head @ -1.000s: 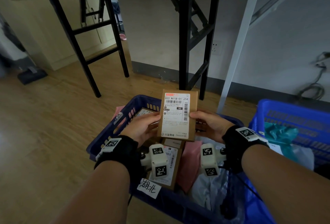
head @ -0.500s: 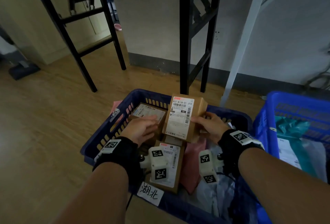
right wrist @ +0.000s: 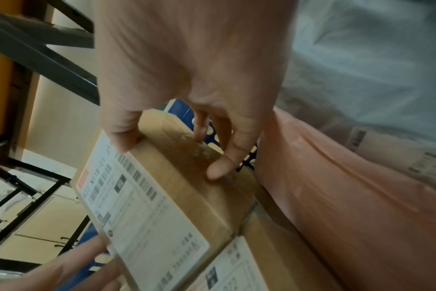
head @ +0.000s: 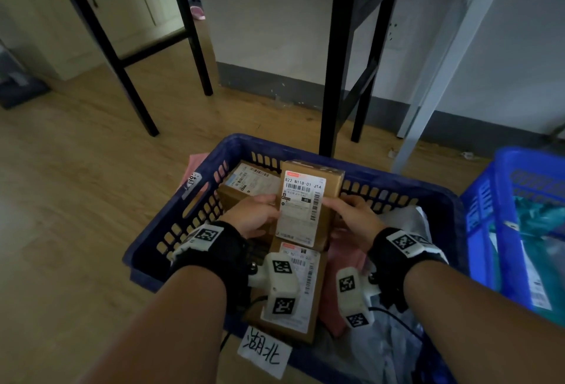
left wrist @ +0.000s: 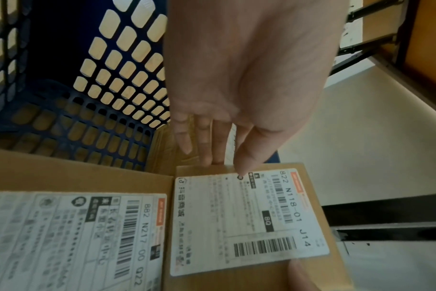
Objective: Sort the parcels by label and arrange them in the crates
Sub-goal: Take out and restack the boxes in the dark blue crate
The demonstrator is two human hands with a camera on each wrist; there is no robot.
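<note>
Two blue crates stand on the floor: a dark blue crate (head: 171,224) in front and a brighter blue crate (head: 501,230) to its right. Three brown cardboard boxes show in the dark one: a labelled box on top (head: 305,200), a box behind it to the left (head: 244,185), and a box nearest the camera (head: 305,292). There is one pink soft parcel (head: 342,264) and at least one grey plastic mailer (head: 406,218) beside them; the exact number of mailers cannot be told. One handwritten paper tag (head: 264,353) hangs on the near rim. Two hands are in view, the left hand (head: 250,218) and the right hand (head: 356,218).
</note>
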